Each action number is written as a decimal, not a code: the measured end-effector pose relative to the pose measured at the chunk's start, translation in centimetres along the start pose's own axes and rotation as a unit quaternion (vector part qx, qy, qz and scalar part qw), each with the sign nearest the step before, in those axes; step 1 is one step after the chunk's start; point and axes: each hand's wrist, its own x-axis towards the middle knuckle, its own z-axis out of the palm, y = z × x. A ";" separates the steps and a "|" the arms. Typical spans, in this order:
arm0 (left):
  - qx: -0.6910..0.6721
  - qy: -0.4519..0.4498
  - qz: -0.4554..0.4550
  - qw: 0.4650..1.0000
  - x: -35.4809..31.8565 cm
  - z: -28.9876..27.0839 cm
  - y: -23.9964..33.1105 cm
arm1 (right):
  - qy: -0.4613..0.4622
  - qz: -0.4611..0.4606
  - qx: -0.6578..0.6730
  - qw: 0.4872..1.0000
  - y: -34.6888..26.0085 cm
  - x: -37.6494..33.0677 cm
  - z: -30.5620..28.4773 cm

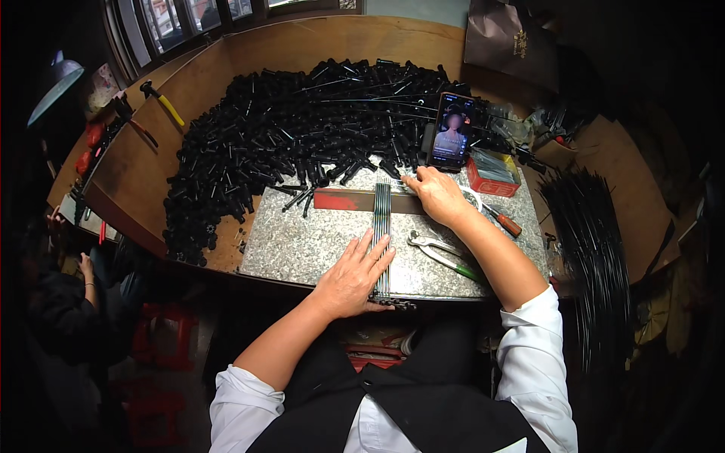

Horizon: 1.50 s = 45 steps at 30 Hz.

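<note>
A speckled stone slab (302,241) tops a curved wooden bench (151,162) under windows. A bundle of thin metal rods (382,219) lies lengthwise on it — left hand (353,275) flat, fingers spread beside its near end, right hand (435,195) curled at its far end. A red rectangular box (492,184) sits right — black parts (287,136) heaped behind.

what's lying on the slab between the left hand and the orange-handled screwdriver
In the head view, silvery metal pliers with green grips lie on the speckled granite slab between the left hand and orange-handled screwdriver.
</note>
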 end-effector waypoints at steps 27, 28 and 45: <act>-0.001 0.003 0.001 1.000 0.0 0.1 0.0 | -0.001 -0.022 0.017 1.000 -0.9 1.2 0.3; 0.000 0.000 0.001 1.000 0.0 0.0 0.0 | -0.001 -0.022 0.017 1.000 -0.9 1.3 0.3; -0.001 -0.001 0.002 1.000 0.0 0.0 0.0 | 0.064 -0.050 0.160 0.984 -0.6 1.5 0.3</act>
